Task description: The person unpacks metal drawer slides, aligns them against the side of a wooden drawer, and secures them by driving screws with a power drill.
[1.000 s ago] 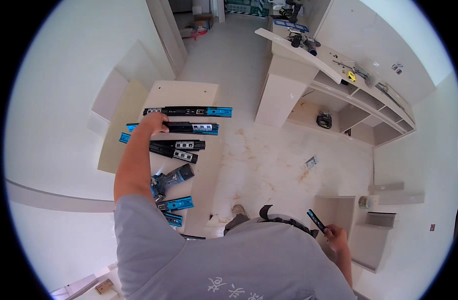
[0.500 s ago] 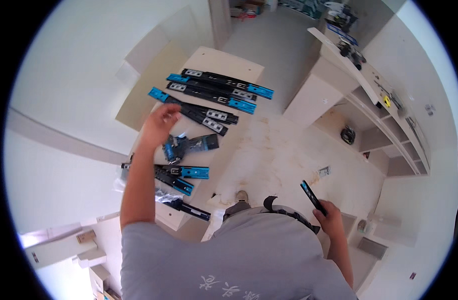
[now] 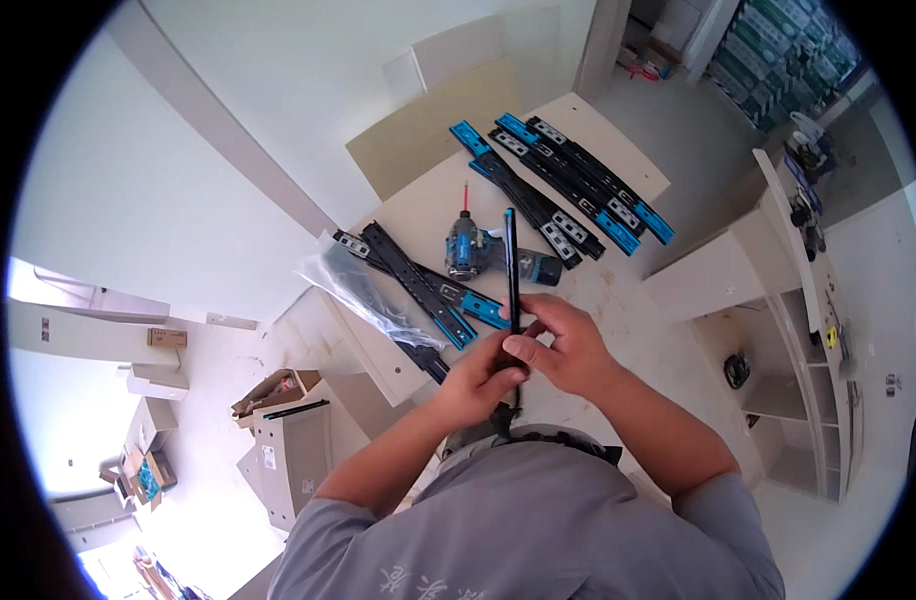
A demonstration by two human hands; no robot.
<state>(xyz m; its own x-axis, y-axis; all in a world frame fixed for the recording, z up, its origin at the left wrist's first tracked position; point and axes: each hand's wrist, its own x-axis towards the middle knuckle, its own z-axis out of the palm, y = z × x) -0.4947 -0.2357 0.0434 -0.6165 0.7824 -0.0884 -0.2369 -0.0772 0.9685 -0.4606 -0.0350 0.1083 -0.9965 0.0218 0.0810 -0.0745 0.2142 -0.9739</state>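
Note:
In front of my body I hold a black drawer slide [image 3: 512, 262] edge-on, its far end pointing away from me. My left hand [image 3: 476, 384] is closed on its near end, and my right hand [image 3: 566, 346] grips it just above with thumb and fingers. Beyond it a blue and black cordless drill [image 3: 466, 250] with a red-shafted bit lies on the pale board surface [image 3: 414, 212]. Several black and blue drawer slides [image 3: 548, 215] rest at the far right of that surface. More slides [image 3: 418, 282] lie crossed at its near left, beside and partly under a clear plastic bag [image 3: 363, 300].
An open-fronted cabinet [image 3: 778, 400] stands on the right with tools along its top. At the lower left is a pale cabinet box [image 3: 293, 450] with a dark strip on it, next to an open carton [image 3: 273, 392]. A wall [image 3: 208, 160] runs along the left.
My right hand has brought its slide from my right side to the front. My left hand has left the slides on the board and joined it on that slide. The view has turned left.

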